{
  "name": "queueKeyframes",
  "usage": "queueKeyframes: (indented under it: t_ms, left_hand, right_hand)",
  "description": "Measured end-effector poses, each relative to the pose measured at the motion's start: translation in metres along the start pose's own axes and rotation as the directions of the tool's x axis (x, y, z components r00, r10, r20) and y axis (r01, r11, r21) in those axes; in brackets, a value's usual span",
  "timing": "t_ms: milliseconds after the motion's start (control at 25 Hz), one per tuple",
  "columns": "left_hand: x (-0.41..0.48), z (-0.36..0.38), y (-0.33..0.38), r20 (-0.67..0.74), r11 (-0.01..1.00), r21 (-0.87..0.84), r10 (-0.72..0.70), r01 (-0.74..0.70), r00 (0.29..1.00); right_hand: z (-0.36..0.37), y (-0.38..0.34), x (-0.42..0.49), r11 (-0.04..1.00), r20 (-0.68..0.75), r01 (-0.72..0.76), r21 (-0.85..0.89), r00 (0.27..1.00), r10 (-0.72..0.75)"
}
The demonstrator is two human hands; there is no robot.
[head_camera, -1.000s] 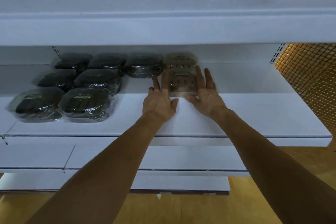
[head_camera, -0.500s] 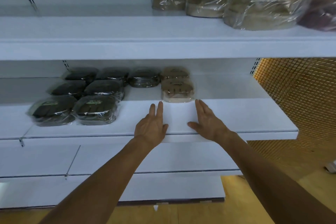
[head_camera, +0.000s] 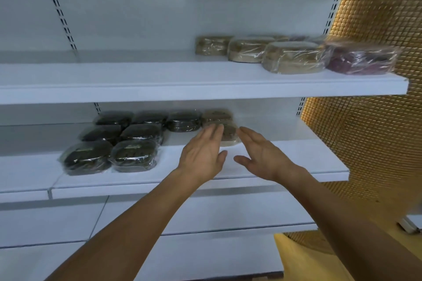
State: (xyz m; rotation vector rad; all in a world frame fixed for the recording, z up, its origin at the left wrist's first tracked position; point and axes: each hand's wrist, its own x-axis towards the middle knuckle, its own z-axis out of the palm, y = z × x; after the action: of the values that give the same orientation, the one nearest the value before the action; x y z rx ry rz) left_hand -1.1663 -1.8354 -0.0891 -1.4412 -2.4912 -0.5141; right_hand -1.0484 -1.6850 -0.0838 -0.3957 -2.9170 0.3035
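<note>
Both hands hover at the centre of the frame over the middle shelf point(head_camera: 287, 155). The left hand point(head_camera: 202, 155) and the right hand point(head_camera: 262, 155) are released, fingers straight and close together, palms turned towards each other, and neither holds anything. Between and just beyond their fingertips sits the front tan pack point(head_camera: 229, 136), wrapped in clear film; the left fingertips overlap its edge in the view (whether they touch it I cannot tell). Directly behind it, against the back wall, lies the rear tan pack point(head_camera: 217, 115), making two tan ones on this shelf.

Left of them are seven dark packs point(head_camera: 134, 155): three in the back row, two in the middle, two at the front.

On the upper shelf point(head_camera: 114, 75), at upper right, stand three tan wrapped packs point(head_camera: 292, 58) in a row, then one purplish pack point(head_camera: 360, 60); more behind are too blurred to count. A gold mesh panel point(head_camera: 376, 121) fills the right edge.
</note>
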Motion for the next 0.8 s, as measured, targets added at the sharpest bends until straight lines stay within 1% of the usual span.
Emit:
queueKeyframes:
  t_ms: [160, 280, 360, 440, 520, 640, 800]
  left_hand:
    - [0.003, -0.036, 0.022, -0.136, 0.995, -0.033, 0.09, -0.096, 0.987]
    - [0.007, -0.063, 0.039, -0.193, 0.99, -0.035, 0.129, -0.138, 0.973]
    - [0.012, -0.076, 0.049, -0.205, 0.991, -0.03, 0.125, -0.134, 0.971]
    - [0.017, -0.086, 0.059, -0.229, 0.995, -0.019, 0.096, -0.103, 0.969]
    - [0.027, -0.095, 0.069, -0.269, 0.994, -0.011, 0.104, -0.111, 0.958]
    - [0.048, -0.107, 0.085, -0.302, 0.99, 0.006, 0.134, -0.138, 0.944]
    - [0.077, -0.113, 0.1, -0.315, 0.987, 0.042, 0.163, -0.158, 0.935]
  right_hand:
    - [-0.044, -0.022, -0.014, 0.998, -0.154, 0.055, -0.042, 0.986, -0.061]
    - [-0.077, -0.029, -0.022, 0.996, -0.246, 0.065, -0.067, 0.966, -0.08]
    - [-0.095, -0.026, -0.026, 0.994, -0.308, 0.049, -0.1, 0.948, -0.078]
    - [-0.112, -0.023, -0.03, 0.995, -0.378, 0.024, -0.095, 0.924, -0.058]
    - [-0.129, -0.018, -0.032, 0.996, -0.437, 0.021, -0.092, 0.898, -0.06]
    - [-0.151, -0.002, -0.029, 0.993, -0.471, 0.015, -0.116, 0.88, -0.068]
    - [-0.172, 0.028, -0.021, 0.991, -0.48, -0.002, -0.137, 0.875, -0.065]
